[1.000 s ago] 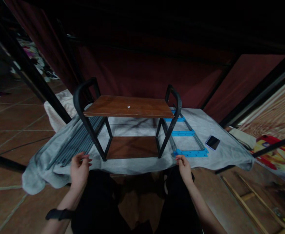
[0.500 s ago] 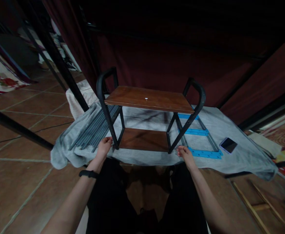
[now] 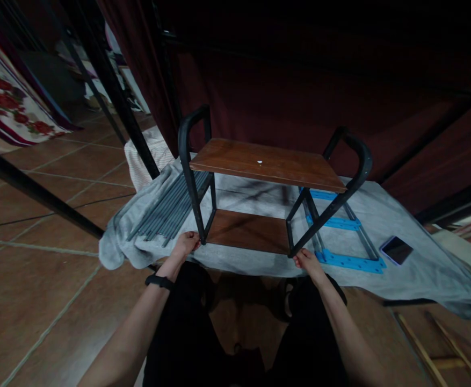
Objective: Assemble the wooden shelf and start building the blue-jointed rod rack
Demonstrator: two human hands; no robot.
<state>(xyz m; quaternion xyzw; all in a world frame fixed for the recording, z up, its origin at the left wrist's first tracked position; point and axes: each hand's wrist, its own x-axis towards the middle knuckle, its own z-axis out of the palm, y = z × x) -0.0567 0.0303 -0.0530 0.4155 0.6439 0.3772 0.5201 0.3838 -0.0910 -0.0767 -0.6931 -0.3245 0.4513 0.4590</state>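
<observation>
Left hand (image 3: 187, 244) clasps the rack's (image 3: 265, 161) near-left foot; right hand (image 3: 305, 259) clasps its near-right foot. Advise level, even handling; the cloth (image 3: 400, 274) beneath could bunch.

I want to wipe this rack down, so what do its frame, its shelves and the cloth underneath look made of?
Frame: likely painted metal tube, matte black, with smooth bent corners. Shelves: wood or wood-look board, reddish brown, slight sheen, thin edge. Cloth: soft grey fabric, wrinkled and folded at its edges.

One head-worn camera looks forward and down, close above the shelf (image 3: 265, 164); grey cloth (image 3: 420, 269) and floor (image 3: 37, 279) beyond.
</observation>
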